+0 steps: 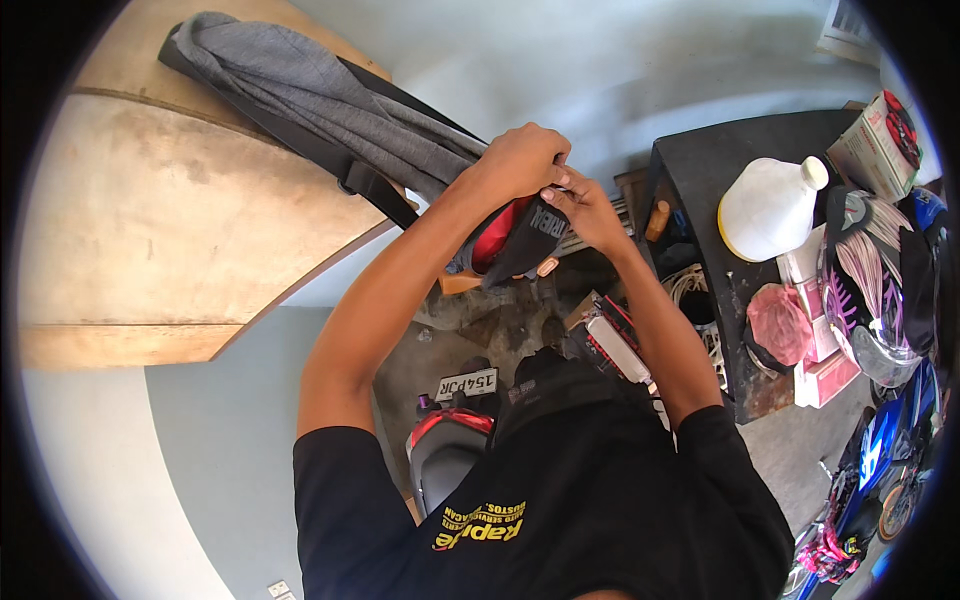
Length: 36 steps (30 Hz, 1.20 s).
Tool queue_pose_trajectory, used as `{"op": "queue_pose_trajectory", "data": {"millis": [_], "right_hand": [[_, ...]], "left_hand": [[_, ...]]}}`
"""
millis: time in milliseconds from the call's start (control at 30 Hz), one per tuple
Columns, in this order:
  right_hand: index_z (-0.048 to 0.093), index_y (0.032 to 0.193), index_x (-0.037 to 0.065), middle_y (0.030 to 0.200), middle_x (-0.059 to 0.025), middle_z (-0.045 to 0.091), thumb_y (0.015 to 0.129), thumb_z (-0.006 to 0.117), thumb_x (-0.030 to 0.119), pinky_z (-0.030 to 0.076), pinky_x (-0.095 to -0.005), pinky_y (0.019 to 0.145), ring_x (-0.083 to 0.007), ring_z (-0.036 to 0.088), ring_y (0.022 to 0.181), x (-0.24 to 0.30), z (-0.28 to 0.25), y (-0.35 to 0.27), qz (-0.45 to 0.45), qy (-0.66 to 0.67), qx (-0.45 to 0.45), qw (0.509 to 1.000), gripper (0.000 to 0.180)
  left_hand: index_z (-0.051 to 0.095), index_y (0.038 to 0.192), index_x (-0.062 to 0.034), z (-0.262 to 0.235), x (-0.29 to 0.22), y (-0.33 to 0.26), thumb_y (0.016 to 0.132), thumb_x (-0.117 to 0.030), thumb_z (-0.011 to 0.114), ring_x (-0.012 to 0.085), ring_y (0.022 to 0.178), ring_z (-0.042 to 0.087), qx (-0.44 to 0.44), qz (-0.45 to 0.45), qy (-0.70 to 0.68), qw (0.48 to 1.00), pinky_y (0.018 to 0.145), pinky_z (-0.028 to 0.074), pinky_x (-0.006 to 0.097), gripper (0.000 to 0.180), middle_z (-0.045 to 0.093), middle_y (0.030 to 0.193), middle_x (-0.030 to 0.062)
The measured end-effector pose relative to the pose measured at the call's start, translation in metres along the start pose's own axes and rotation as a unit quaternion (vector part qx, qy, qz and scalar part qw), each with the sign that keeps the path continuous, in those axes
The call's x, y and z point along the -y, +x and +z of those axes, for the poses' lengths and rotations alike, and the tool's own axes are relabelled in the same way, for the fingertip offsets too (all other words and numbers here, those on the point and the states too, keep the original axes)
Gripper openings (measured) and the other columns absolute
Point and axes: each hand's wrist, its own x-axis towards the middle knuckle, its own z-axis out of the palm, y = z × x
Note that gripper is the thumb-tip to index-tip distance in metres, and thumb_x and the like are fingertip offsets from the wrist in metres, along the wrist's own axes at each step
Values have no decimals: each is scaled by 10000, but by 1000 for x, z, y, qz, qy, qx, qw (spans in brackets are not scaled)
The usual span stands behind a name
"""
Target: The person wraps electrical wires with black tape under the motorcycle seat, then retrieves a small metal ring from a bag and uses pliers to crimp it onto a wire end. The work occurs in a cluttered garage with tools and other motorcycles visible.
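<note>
Dark cloth piece [525, 252] held at centre

The right hand [588, 210] pinches its upper edge, thumb and fingers nearly together; the left hand [523, 160] curls beside, its grip I cannot tell. On the left, a gap shows between left forearm [395, 285] and wooden board [200, 210]; on the right, the edge of the black table [700, 165] lies near right forearm [652, 310].

The view came from the left of two fisheye cameras worn on the person's head, facing steeply down and forward. The black shirt [620, 490] lay close beneath it, across the lower middle; the left hand [522, 162] and right hand [592, 214] were farther off, above centre. Its wide sweep took in a wooden panel [190, 220] at left, a bench [698, 165] at right and a pale wall [560, 60] beyond.
</note>
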Motion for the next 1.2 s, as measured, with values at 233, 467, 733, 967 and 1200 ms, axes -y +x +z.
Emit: {"op": "queue_pose_trajectory", "data": {"millis": [233,467,733,967,1200], "right_hand": [[691,1277,26,1064,-70,750,1061,763,122,543,-368,930,-225,686,997,-10,-2,7,14,-196,-22,980,248],[734,1167,20,1046,-100,804,1051,772,131,549,-359,884,-182,695,934,-22,-26,28,15,-124,-66,990,165],[743,1200,52,1068,-25,764,1060,754,99,524,-349,920,-164,679,1024,-18,-42,40,122,-117,-58,984,148],[753,1199,171,1305,3,713,962,795,219,501,-484,1047,-308,624,1269,62,22,19,-284,-442,162,835,246],[750,1084,179,1112,19,714,981,754,168,544,-449,925,-286,651,1100,51,30,24,-196,-411,82,887,104]], "left_hand": [[744,935,-4,-17,-11,-17,948,-319,841,431,944,752,1,-53,112,992,809,581,534,329,763,927,213],[715,965,-15,-11,-43,-85,995,-275,794,447,816,764,-90,-93,181,975,712,590,542,274,740,806,220],[630,1024,-57,15,-51,-155,1058,-239,718,374,765,778,-39,-141,225,963,631,577,498,204,748,804,154],[583,1013,-95,24,-40,-171,1078,-261,697,356,717,751,-173,-111,180,962,598,551,492,212,735,818,106],[621,1037,-121,107,-36,-218,1070,-272,699,383,747,748,-181,-222,149,947,602,554,495,173,736,854,99]]}}
